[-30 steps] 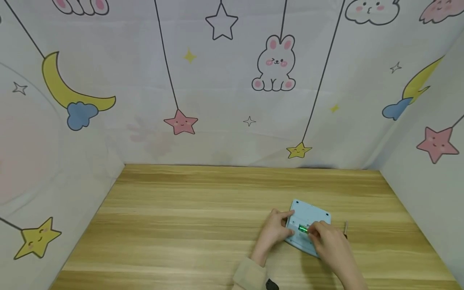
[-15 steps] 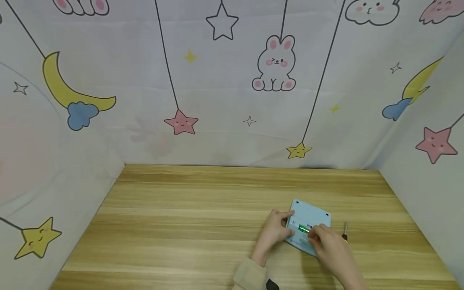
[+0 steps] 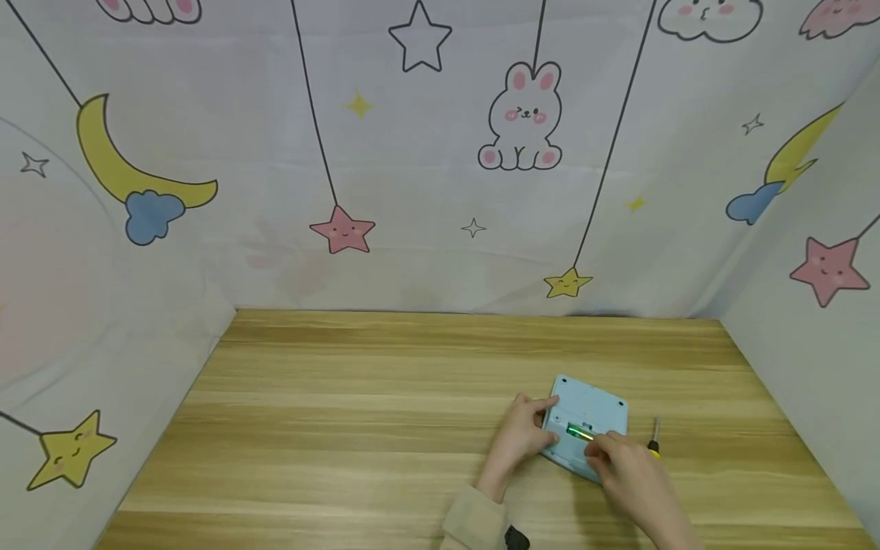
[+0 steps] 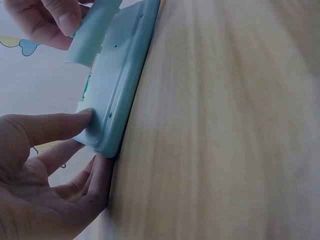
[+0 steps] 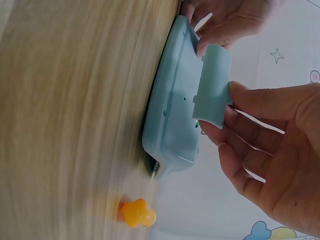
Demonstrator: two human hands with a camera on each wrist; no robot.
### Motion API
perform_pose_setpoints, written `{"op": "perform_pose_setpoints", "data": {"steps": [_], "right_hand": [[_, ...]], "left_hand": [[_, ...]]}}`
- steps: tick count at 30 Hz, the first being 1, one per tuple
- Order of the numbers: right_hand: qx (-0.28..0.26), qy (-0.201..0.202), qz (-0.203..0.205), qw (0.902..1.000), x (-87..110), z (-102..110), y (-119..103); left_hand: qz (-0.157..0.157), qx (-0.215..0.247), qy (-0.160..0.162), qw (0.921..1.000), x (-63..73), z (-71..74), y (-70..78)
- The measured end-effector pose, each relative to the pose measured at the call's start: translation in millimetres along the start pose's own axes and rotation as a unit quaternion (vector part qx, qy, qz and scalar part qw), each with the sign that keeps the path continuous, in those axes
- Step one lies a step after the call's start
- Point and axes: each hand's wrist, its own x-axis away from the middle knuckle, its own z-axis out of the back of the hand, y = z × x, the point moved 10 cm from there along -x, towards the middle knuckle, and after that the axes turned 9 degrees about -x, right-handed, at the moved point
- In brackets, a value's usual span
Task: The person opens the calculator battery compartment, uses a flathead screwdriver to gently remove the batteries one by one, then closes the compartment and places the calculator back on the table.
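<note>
Holding one end of a flat, light blue plastic box with round corners [image 3: 591, 401], the left hand [image 3: 521, 429] had its thumb on the box and its other fingers by the edge. The box lay on the striped, yellow-brown wooden bench [image 3: 344, 428], low and right of the middle in the head view, with its back facing up. A shiny green strip [image 3: 580, 432] showed in a long gap in its back. The right hand [image 3: 627, 467] pinched a small, bent piece of light blue plastic [image 5: 212, 87] with its thumb and fingers. The piece was tipped close to the box's back; I could not tell if they touched. In the lower right of the head view, beside the box, lay a small screwdriver with a thin metal rod and a black and yellow handle [image 3: 654, 445]. A white cloth with stars, moons and a bunny [image 3: 426, 160] filled the top. A tan sleeve [image 3: 474, 519] was at the bottom.
</note>
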Motion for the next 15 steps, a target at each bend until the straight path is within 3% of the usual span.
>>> {"op": "perform_pose_setpoints", "data": {"steps": [15], "right_hand": [[-0.024, -0.057, -0.041, 0.9972, 2.9, -10, 10]], "left_hand": [[-0.001, -0.005, -0.003, 1.0, -0.7, 0.0, 0.2]]}}
